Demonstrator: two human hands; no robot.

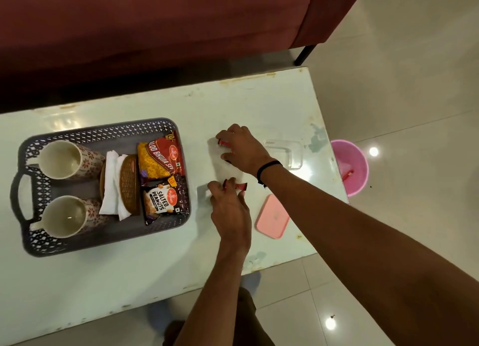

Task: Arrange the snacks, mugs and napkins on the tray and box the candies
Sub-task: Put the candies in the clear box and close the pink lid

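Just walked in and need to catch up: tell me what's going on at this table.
A person is gathering red-wrapped candies off the white table. The left hand pinches a candy, and the right hand curls over another candy. The clear box sits open beyond the right hand, its pink lid lying apart on the table. The grey tray already holds two mugs, napkins and two snack packets.
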